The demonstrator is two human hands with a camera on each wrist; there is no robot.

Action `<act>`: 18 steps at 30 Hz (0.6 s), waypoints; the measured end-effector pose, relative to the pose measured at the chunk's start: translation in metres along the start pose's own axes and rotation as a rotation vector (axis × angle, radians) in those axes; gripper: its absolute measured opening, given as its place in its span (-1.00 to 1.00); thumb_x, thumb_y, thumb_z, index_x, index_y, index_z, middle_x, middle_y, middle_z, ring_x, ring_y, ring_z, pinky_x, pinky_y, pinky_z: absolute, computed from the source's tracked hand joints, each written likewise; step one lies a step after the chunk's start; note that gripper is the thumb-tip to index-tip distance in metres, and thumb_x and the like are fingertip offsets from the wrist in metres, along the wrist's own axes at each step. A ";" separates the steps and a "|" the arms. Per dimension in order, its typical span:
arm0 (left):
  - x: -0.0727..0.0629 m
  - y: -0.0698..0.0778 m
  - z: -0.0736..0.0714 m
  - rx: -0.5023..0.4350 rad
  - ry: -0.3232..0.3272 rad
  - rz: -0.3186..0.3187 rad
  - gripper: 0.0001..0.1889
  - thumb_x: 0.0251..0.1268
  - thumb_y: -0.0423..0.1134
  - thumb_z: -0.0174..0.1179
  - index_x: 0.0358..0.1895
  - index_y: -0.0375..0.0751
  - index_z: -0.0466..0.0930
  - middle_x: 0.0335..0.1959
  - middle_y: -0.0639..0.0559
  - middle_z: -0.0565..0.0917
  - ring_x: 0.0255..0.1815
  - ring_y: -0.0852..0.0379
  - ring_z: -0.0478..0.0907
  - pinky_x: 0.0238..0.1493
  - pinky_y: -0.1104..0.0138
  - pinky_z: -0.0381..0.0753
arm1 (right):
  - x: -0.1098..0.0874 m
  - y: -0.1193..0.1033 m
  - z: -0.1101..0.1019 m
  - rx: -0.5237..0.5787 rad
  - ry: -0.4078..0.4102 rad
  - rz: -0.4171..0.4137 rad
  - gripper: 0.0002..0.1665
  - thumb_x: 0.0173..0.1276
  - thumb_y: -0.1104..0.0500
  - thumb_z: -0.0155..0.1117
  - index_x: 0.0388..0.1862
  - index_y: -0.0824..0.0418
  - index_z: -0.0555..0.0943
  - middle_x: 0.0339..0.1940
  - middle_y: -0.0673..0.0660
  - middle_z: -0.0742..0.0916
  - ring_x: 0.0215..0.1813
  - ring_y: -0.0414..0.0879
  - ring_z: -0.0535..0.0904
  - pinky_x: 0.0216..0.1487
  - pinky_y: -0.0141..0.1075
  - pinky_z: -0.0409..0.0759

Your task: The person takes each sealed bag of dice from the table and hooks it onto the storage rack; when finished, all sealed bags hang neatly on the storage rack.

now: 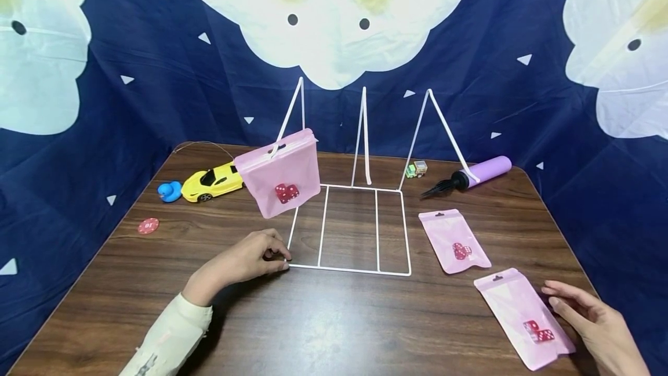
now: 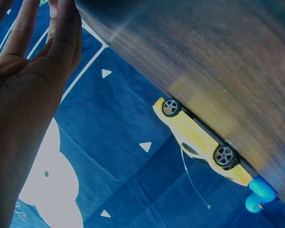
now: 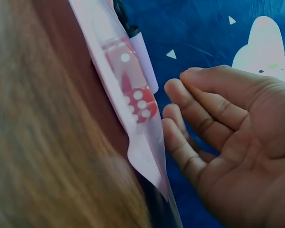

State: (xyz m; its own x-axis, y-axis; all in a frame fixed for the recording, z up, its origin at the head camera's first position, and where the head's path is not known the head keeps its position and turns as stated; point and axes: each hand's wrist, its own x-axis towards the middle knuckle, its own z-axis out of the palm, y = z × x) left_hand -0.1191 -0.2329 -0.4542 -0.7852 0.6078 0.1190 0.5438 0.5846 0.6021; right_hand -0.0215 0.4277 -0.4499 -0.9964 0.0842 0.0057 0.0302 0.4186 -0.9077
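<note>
A white wire rack (image 1: 348, 270) with three upright hooks stands on the table. At its front left corner my left hand (image 1: 256, 255) pinches the wire between thumb and finger. From the rack's left hook hangs a pink zip pouch (image 1: 261, 176) with red dice inside. On the right, my right hand (image 1: 595, 321) is beside the right edge of another pink pouch (image 1: 514, 300) lying flat, its fingers loosely bent and holding nothing. Red dice (image 3: 140, 102) show through that pouch in the right wrist view. A third pink pouch (image 1: 443, 231) with dice lies farther back.
Back left are a yellow toy car (image 1: 221, 181), a blue rubber duck (image 1: 169, 191) and a red poker chip (image 1: 148, 226). A purple hand pump (image 1: 487, 172) and a small toy truck (image 1: 416, 169) lie back right. A blue cloth with clouds hangs behind.
</note>
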 end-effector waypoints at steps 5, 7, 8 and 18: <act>0.000 -0.001 0.000 0.011 -0.016 -0.006 -0.85 0.43 -0.09 0.49 -0.07 -0.03 0.88 -0.18 0.20 0.61 -0.24 0.28 0.50 -0.20 0.34 0.55 | 0.000 0.004 -0.001 -0.007 -0.018 0.015 -0.56 0.59 0.44 0.27 0.19 -0.03 0.79 -0.07 -0.34 0.81 -0.03 -0.54 0.62 -0.17 -0.58 0.56; 0.001 0.012 -0.006 0.009 -0.034 -0.013 -0.85 0.40 -0.17 0.51 -0.06 -0.09 0.88 -0.18 0.12 0.62 -0.24 0.21 0.51 -0.20 0.28 0.58 | 0.001 0.005 -0.001 -0.050 -0.024 0.026 -0.60 0.60 0.41 0.28 0.18 -0.01 0.79 -0.06 -0.38 0.79 -0.04 -0.55 0.61 -0.17 -0.57 0.57; 0.000 0.003 -0.001 0.012 -0.019 0.008 -0.85 0.41 -0.16 0.50 -0.06 -0.08 0.88 -0.18 0.12 0.62 -0.25 0.22 0.50 -0.22 0.31 0.55 | 0.001 0.005 -0.002 -0.077 -0.026 0.026 -0.62 0.60 0.40 0.29 0.20 0.02 0.79 -0.05 -0.41 0.78 -0.04 -0.56 0.61 -0.18 -0.56 0.57; -0.002 -0.025 0.013 0.014 0.015 0.049 -0.85 0.40 -0.08 0.52 -0.05 0.06 0.88 -0.18 0.18 0.61 -0.26 0.29 0.49 -0.25 0.37 0.53 | 0.004 0.009 -0.004 -0.200 -0.051 0.096 -0.72 0.63 0.30 0.30 0.19 0.09 0.78 -0.08 -0.52 0.69 -0.14 -0.49 0.59 -0.25 -0.47 0.59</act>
State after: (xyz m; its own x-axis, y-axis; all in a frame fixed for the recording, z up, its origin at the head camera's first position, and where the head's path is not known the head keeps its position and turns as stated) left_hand -0.1272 -0.2420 -0.4801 -0.7618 0.6276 0.1603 0.5858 0.5618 0.5841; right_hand -0.0248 0.4353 -0.4563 -0.9908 0.0887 -0.1020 0.1346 0.5819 -0.8020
